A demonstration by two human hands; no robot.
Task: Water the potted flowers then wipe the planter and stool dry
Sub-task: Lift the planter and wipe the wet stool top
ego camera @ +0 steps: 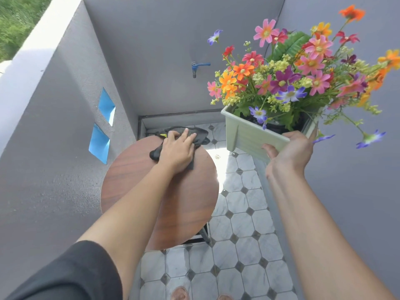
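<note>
Two hands are occupied: the left hand (pixel 177 151), fingers spread flat, is pressed on a crumpled dark cloth (pixel 200 135) atop the round woodgrain stool (pixel 134 169); the right hand (pixel 287 154) is clamped on the ribbed green plastic planter (pixel 244 133) of flowers (pixel 281 81), held aloft.

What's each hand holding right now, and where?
Right hand grips the pale green plastic planter by its near rim. Left hand presses a dark cloth flat.

The left hand (pixel 176 151) lies palm down, fingers spread, arm stretched forward. The right hand (pixel 289 151) is raised higher, fingers curled in a grip.
</note>
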